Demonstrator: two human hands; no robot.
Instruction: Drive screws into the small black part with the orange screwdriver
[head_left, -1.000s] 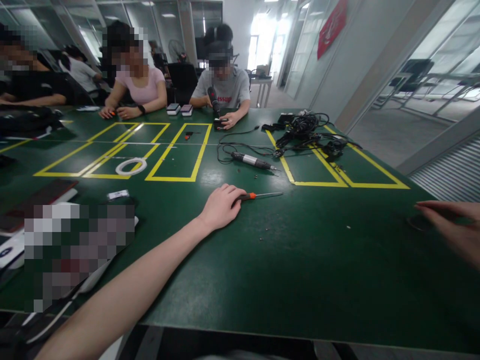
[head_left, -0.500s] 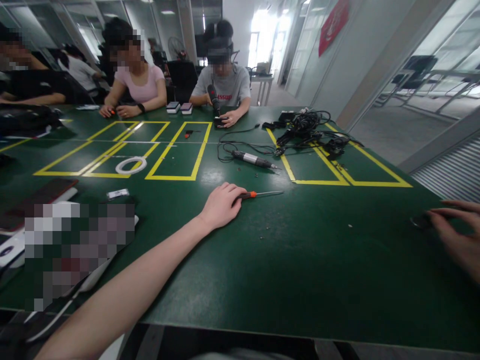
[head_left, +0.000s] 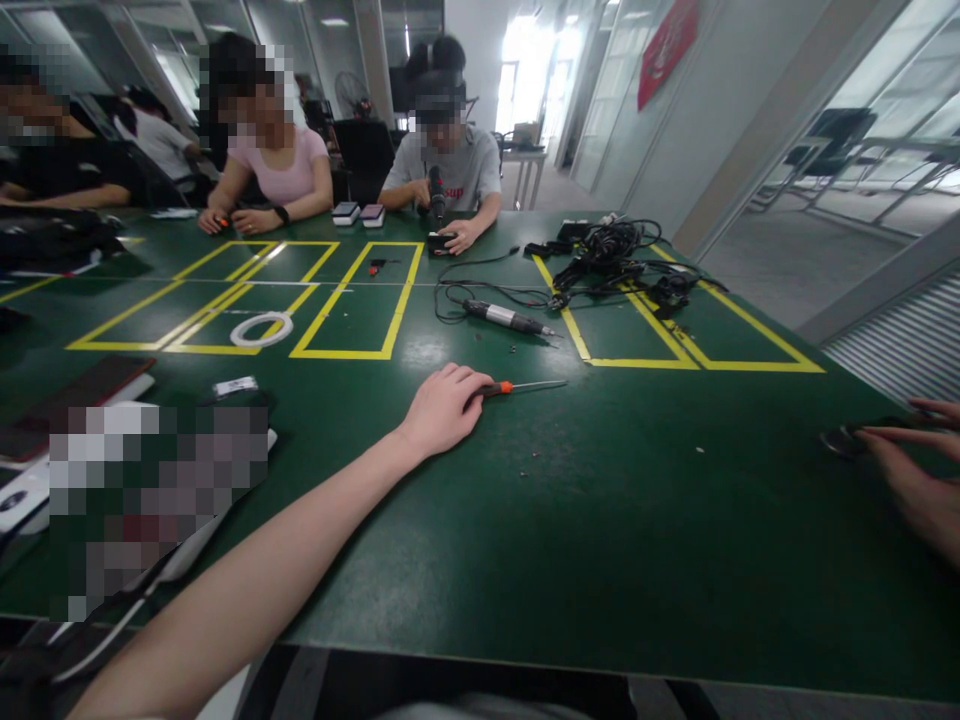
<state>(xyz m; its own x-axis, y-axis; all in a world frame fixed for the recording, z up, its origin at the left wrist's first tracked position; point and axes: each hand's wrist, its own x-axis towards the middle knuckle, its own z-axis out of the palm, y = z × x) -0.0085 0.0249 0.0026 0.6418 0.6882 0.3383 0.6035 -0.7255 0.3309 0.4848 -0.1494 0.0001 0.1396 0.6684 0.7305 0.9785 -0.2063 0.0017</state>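
Note:
My left hand (head_left: 446,408) rests on the green table, its fingers wrapped round the dark handle of a screwdriver (head_left: 525,386). The orange collar and thin metal shaft point to the right. At the far right edge, my right hand (head_left: 919,480) pinches a small dark object (head_left: 844,441) with a rounded end, just above or on the tabletop; I cannot make out what it is. A few tiny screws (head_left: 529,463) lie on the table to the right of my left forearm. Beyond my left hand lies a black and silver electric screwdriver (head_left: 510,320) with its cable.
Black cables (head_left: 607,255) are heaped at the back right, over yellow tape outlines. A white ring (head_left: 262,329) and a small packet (head_left: 235,386) lie left. Phones (head_left: 79,400) and blurred items crowd the left edge. A person (head_left: 450,170) opposite holds a power tool (head_left: 436,193).
My right hand has shifted slightly, with the dark object still at its fingertips. My left hand has stayed put on the screwdriver. The person opposite has moved the power tool slightly right and more upright.

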